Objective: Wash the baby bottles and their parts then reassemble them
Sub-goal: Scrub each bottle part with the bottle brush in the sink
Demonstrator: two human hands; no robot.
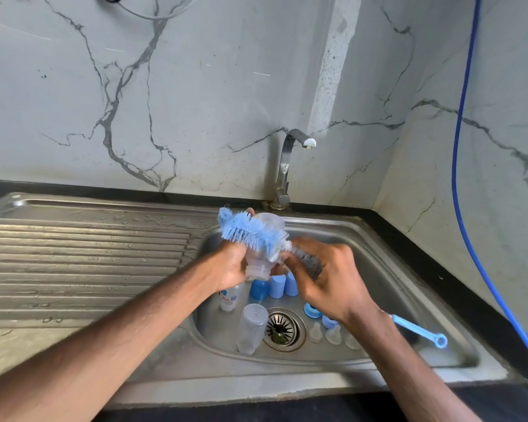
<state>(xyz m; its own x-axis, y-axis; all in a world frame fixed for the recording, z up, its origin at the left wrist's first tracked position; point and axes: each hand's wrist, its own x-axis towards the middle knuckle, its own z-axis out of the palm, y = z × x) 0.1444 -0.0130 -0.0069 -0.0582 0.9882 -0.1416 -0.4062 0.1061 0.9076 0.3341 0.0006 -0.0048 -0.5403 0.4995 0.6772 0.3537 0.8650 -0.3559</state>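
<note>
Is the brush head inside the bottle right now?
No, the blue brush lies across the outside of the clear bottle that the left hand grips; the right hand holds the brush.

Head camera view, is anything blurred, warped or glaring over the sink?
Head view: the bottle brush, baby bottle and right hand are slightly motion-blurred; the faucet is sharp; the wide-angle lens bows the drainboard, which shows soft glare.

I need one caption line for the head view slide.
Over the sink, the left hand holds a clear bottle while the right hand holds a blue brush against it.
</note>
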